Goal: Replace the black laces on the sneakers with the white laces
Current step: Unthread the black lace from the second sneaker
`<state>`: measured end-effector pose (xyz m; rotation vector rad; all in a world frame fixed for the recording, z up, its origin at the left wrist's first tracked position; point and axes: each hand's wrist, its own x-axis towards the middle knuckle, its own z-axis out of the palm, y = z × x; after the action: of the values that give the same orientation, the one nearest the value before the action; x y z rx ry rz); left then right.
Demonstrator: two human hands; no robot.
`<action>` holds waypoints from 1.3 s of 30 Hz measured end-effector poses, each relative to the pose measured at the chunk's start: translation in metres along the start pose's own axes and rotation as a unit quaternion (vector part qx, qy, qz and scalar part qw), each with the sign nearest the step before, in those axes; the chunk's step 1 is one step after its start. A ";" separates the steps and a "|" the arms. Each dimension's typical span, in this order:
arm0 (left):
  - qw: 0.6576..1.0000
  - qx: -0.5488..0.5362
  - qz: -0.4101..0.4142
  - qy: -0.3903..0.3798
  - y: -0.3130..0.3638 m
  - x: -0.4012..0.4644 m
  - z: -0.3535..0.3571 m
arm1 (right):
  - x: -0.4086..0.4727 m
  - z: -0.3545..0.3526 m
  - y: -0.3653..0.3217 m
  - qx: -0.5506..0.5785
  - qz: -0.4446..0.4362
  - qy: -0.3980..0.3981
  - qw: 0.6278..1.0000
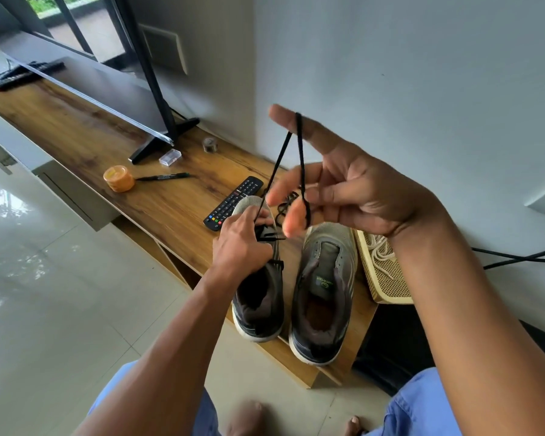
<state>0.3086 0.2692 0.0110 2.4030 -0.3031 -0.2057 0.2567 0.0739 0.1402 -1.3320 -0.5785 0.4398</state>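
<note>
Two grey sneakers stand on a wooden TV bench [158, 202]. The left sneaker [258, 294] still carries black lace in its lower eyelets; the right sneaker [324, 294] has bare eyelets. My left hand [243, 243] rests on the left sneaker's front, fingers curled at the lace. My right hand [334, 187] is raised above the shoes with a loop of the black lace [298, 152] hooked over its index finger, the other fingers spread. A loose black lace [285, 204] lies behind the shoes. White laces [379, 251] lie in a cream mesh basket [387, 284] at the right.
A TV remote [233, 202] lies just behind the left sneaker. Farther left are an orange round tin [119, 178], a marker pen [164, 177], a small clear box [170, 156] and the TV stand foot [161, 143]. Black cables [523, 256] run along the wall at right.
</note>
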 end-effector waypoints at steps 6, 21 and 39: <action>1.000 0.005 -0.003 0.008 0.001 -0.001 0.002 | -0.017 -0.010 -0.015 0.064 0.014 -0.007 0.998; 1.000 0.010 -0.023 0.000 0.004 -0.003 0.001 | -0.016 0.002 -0.034 0.028 -0.073 0.073 0.994; 0.999 0.011 0.005 0.053 0.001 -0.010 -0.003 | 0.023 -0.023 0.069 -0.416 0.225 0.376 0.797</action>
<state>0.2998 0.2727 0.0143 2.4232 -0.2682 -0.0702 0.2909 0.0827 0.0720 -2.3402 0.2995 -0.0359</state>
